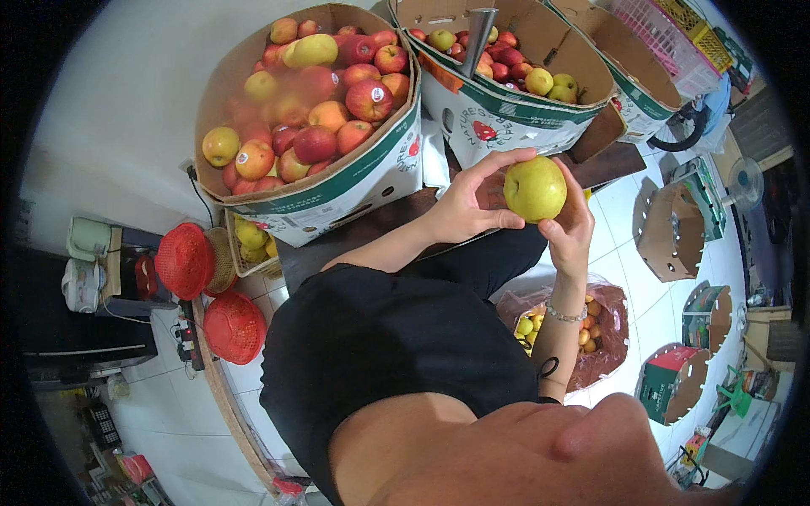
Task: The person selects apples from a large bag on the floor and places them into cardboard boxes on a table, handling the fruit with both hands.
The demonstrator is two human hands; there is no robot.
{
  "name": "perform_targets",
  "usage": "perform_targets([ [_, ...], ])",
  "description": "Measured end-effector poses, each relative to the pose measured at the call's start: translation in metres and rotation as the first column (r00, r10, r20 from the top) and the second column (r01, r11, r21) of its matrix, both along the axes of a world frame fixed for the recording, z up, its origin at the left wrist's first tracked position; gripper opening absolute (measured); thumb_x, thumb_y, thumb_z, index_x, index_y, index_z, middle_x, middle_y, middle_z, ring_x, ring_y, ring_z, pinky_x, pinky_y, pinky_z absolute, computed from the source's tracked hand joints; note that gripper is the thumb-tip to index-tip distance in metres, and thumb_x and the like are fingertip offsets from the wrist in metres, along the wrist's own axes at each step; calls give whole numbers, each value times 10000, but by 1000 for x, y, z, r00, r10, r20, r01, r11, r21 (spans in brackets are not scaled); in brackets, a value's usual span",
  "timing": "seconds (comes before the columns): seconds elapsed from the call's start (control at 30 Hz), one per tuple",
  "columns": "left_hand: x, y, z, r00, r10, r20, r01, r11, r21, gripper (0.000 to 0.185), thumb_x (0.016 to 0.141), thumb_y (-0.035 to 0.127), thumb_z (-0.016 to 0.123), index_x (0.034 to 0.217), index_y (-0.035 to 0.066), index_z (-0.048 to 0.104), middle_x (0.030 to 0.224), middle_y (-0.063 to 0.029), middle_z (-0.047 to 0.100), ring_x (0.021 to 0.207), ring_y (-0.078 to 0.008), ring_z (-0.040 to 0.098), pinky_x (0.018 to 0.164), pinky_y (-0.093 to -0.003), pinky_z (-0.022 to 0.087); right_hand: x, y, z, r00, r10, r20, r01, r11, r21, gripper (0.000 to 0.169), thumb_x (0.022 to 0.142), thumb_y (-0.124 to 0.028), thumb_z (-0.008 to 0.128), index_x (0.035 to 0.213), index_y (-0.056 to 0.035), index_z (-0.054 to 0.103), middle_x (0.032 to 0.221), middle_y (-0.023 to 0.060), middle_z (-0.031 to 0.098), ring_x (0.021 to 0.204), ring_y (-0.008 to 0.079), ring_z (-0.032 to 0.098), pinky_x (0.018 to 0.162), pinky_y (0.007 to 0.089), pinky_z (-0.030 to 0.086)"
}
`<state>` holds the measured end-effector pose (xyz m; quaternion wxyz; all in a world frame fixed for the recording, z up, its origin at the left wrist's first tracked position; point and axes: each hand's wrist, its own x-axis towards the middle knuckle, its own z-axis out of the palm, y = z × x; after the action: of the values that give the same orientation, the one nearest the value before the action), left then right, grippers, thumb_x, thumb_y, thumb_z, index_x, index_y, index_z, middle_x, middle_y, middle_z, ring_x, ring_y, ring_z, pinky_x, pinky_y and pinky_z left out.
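A yellow-green apple [536,190] is held between both hands, its stem hollow turned towards the left. My left hand [467,201] grips it from the left side, with the fingers on the far side and the thumb nearer me. On the other side, my right hand [573,231] has its thumb against the lower edge and its fingers partly hidden behind the fruit. Beyond the hands stand a cardboard box [354,197] heaped with red and yellow apples and a second box [506,120] with fewer apples. A metal bar [479,43] rises at the second box's near wall.
Below my right forearm, a plastic-lined box [610,354] on the tiled floor holds yellow and orange fruit. A basket [256,264] of yellow fruit and red colanders [185,260] are at left. Several cartons [674,231] stand on the floor at right, near a fan [745,183].
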<state>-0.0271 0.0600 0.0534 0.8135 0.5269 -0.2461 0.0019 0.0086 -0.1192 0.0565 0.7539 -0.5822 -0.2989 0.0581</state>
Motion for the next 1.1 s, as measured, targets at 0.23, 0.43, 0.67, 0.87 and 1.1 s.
perform_targets([
  [0.23,9,-9,-2,997,32,65,-29,999,-41,841,685,-36,733,1375,54,259,1303,-82,366,1214,-195,388,971,-353,398,0,-2,-14,982,-117,146,113,993,35,586,703,-25,704,1224,60,452,1299,206,425,1189,271,448,981,405,381],
  [0.43,29,-15,-5,787,327,523,-488,849,202,902,616,14,784,1351,100,269,1278,-122,411,1185,-252,439,971,-357,396,16,1,-21,996,-68,59,59,988,144,716,681,-123,747,1284,-21,375,1332,232,378,1240,286,393,998,424,361],
  [0.67,71,-25,-34,675,281,682,-473,874,107,874,603,-48,736,1326,184,303,1293,-155,430,1203,-346,425,991,-407,381,30,-1,-25,981,-139,-137,149,987,67,880,597,-230,808,1314,-24,342,1204,130,476,1122,232,486,946,341,398],
  [0.87,94,-18,-44,603,202,772,-573,783,243,771,612,42,749,1275,203,389,1356,-168,341,1248,-373,352,1013,-443,340,66,-10,-51,970,-240,-49,244,963,112,758,656,-250,766,1266,-12,383,1151,123,509,1070,218,515,918,329,421],
  [1.1,94,-26,-53,686,278,673,-580,766,275,821,609,202,822,1286,146,362,1321,-214,313,1217,-377,376,993,-461,334,299,-106,43,891,-247,-381,354,904,241,489,928,-407,424,1236,-26,434,1181,121,533,1090,262,521,937,378,436],
])
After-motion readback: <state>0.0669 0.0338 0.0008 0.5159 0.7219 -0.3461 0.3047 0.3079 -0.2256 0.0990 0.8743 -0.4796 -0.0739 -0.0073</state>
